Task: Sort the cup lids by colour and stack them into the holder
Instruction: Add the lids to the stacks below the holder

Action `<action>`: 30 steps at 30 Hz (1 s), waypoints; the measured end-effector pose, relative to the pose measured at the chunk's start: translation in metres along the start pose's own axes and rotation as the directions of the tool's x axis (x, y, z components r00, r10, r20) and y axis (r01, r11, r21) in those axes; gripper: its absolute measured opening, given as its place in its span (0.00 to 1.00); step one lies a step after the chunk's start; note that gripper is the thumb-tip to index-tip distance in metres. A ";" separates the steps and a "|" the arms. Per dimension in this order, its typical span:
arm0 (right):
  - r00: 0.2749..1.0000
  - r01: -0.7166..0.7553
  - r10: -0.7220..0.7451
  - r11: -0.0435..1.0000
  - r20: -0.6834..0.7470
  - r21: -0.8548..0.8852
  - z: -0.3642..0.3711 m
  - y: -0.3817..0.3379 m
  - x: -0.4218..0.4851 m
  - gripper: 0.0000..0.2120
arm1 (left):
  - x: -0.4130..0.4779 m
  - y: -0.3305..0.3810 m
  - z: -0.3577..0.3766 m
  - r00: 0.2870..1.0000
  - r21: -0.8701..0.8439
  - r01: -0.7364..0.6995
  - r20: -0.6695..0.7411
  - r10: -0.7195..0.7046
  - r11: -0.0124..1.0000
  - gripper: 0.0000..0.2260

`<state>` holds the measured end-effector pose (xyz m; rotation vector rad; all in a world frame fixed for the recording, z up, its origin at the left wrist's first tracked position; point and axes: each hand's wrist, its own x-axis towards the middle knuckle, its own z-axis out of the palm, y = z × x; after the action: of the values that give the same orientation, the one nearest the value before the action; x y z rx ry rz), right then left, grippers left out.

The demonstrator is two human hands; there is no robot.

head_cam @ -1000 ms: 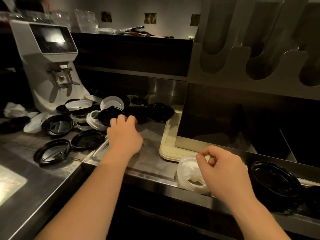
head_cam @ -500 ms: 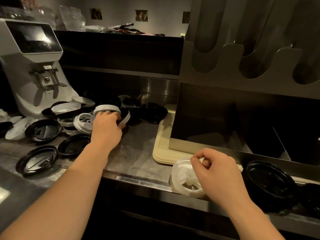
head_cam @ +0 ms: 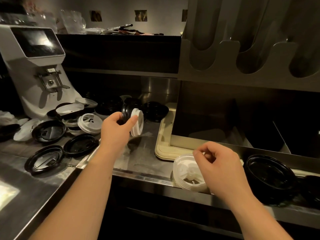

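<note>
My left hand (head_cam: pixel 115 131) is raised above the steel counter, gripping a black lid (head_cam: pixel 125 112) and a white lid (head_cam: pixel 137 124) on edge together. Loose black and white lids (head_cam: pixel 90 122) lie scattered on the counter to its left. My right hand (head_cam: pixel 220 168) hovers over a stack of white lids (head_cam: pixel 185 174) at the counter's front edge, fingers curled; whether it touches the stack is unclear. A stack of black lids (head_cam: pixel 267 175) sits just right of it. The holder (head_cam: pixel 242 70) with its tall slots rises at the upper right.
A white coffee grinder (head_cam: pixel 37 66) stands at the back left behind the lids. A cream tray (head_cam: pixel 161 144) lies under the holder's base. A dark shelf (head_cam: pixel 119 52) runs along the back. Crumpled white paper (head_cam: pixel 7 117) lies at the far left.
My left hand reached into the pile, took a white and a black lid, and lifted them toward the right. My right hand stayed over the white stack.
</note>
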<state>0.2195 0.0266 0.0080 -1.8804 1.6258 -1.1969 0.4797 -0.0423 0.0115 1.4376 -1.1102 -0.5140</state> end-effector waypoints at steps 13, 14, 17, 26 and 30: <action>0.904 -0.425 0.254 0.458 0.343 0.781 -0.009 -0.040 0.017 0.13 | -0.089 0.030 0.064 0.703 -0.101 -0.699 0.088 0.706 0.708 0.05; 0.896 -0.441 0.271 0.438 0.352 0.783 -0.007 -0.042 0.017 0.10 | -0.090 0.025 0.070 0.712 -0.113 -0.691 0.060 0.699 0.714 0.05; 0.893 -0.431 0.333 0.432 0.304 0.793 0.003 -0.042 0.018 0.10 | -0.091 0.013 0.083 0.795 -0.183 -0.602 -0.049 0.604 0.777 0.06; 0.852 -0.418 0.502 0.481 0.148 0.771 0.007 -0.021 0.027 0.13 | -0.100 0.043 0.077 0.840 -0.332 -0.541 -0.174 0.513 0.773 0.05; 0.839 -0.403 0.543 0.577 0.035 0.711 -0.004 -0.009 0.030 0.14 | -0.094 0.047 0.058 0.850 -0.379 -0.526 -0.278 0.448 0.762 0.07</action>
<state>0.2207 0.0020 0.0269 -0.7933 1.3395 -1.4751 0.3736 0.0141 0.0164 0.7292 -1.0900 -0.2336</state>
